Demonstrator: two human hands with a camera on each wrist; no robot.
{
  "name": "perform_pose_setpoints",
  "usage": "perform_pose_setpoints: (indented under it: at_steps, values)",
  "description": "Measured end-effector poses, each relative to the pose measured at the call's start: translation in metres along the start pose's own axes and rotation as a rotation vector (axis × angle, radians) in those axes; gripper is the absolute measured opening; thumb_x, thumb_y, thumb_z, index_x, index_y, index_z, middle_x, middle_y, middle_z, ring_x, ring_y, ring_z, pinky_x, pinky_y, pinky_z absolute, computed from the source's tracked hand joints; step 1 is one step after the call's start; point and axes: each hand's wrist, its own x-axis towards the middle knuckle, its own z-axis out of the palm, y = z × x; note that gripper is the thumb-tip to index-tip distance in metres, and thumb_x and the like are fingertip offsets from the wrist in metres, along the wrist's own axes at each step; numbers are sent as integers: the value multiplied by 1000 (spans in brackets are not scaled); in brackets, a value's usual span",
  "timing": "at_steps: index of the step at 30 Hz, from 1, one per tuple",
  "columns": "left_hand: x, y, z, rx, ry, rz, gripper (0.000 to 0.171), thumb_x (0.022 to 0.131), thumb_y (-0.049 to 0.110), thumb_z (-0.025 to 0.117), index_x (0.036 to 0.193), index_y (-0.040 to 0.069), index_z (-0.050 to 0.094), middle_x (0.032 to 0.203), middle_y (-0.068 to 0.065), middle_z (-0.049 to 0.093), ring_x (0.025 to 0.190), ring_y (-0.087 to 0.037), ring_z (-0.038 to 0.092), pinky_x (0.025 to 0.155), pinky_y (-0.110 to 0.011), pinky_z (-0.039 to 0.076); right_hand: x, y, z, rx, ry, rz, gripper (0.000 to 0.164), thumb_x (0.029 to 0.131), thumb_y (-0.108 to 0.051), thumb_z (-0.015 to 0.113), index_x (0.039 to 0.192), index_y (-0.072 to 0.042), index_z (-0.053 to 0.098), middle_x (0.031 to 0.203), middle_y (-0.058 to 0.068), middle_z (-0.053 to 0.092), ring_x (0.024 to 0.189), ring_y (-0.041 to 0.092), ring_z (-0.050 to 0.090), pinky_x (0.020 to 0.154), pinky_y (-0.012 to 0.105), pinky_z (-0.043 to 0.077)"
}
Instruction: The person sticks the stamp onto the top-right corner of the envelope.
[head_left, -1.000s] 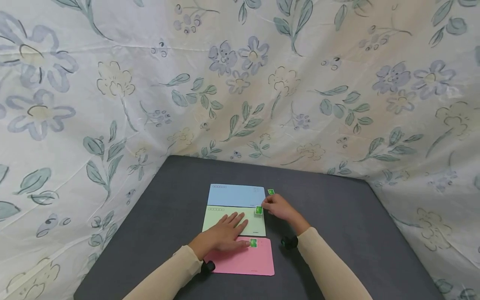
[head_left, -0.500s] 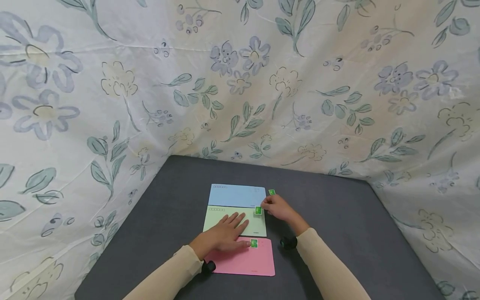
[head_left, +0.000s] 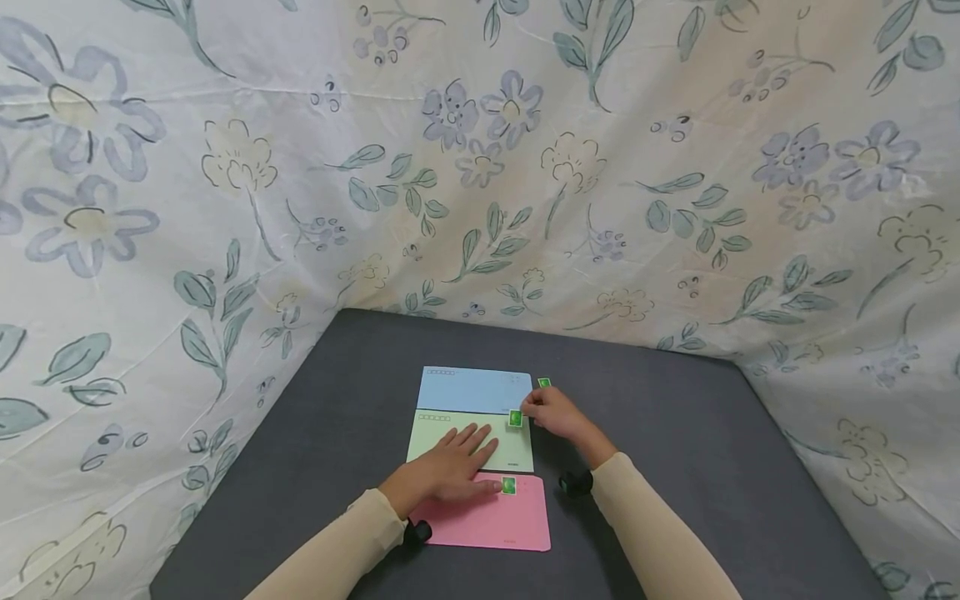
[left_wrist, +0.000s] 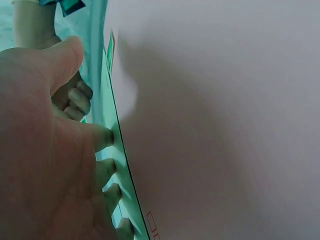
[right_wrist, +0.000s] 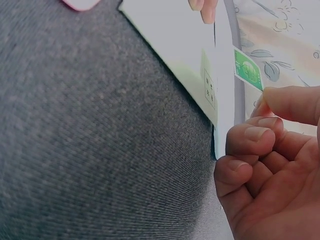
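Note:
My left hand [head_left: 450,468] lies with spread fingers on the green envelope [head_left: 424,435], and its thumb reaches over the pink envelope [head_left: 491,527]. The thumb tip is right at a green stamp [head_left: 509,485] on the pink one. Between thumb and forefinger, my right hand [head_left: 557,417] pinches another green stamp [head_left: 515,418] by its edge. In the right wrist view this pinched stamp [right_wrist: 248,70] is tilted up, its printed face showing. From the head view it overlaps the green envelope's upper right corner. The right hand's other fingers are curled in.
A blue envelope [head_left: 474,389] lies beyond the green one, so the three form a column. One more green stamp [head_left: 543,382] rests on the dark grey tabletop [head_left: 637,400], just past the right hand. Floral cloth [head_left: 510,183] hangs behind and beside the table.
The right hand has shifted slightly left with the stamp, further over the green envelope's corner. The left hand has stayed in place on the envelopes.

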Motion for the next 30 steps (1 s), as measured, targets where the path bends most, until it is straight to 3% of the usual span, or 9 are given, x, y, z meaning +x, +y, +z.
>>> perform_pose_setpoints:
  at_steps: [7, 17, 30]
  values:
    - [0, 0, 0, 5, -2, 1, 87, 106, 70, 46, 171, 13, 37, 179, -10, 24, 165, -32, 18, 131, -53, 18, 0, -2, 1, -15, 4, 15, 19, 108, -13, 65, 103, 2, 76, 91, 9, 67, 75, 17, 55, 67, 31, 47]
    - [0, -1, -2, 1, -7, 4, 86, 107, 70, 45, 171, 13, 36, 179, -10, 24, 165, -32, 18, 131, -53, 18, 2, -7, 2, -21, 10, 10, 19, 108, -11, 64, 99, 0, 76, 76, 5, 58, 65, 16, 49, 61, 31, 41]
    - [-1, 1, -5, -19, -16, 4, 86, 107, 69, 46, 171, 12, 37, 179, -10, 24, 165, -32, 18, 131, -53, 18, 9, -1, 7, -36, 6, 20, 18, 108, -11, 65, 99, 0, 76, 82, 5, 61, 72, 17, 53, 65, 31, 45]
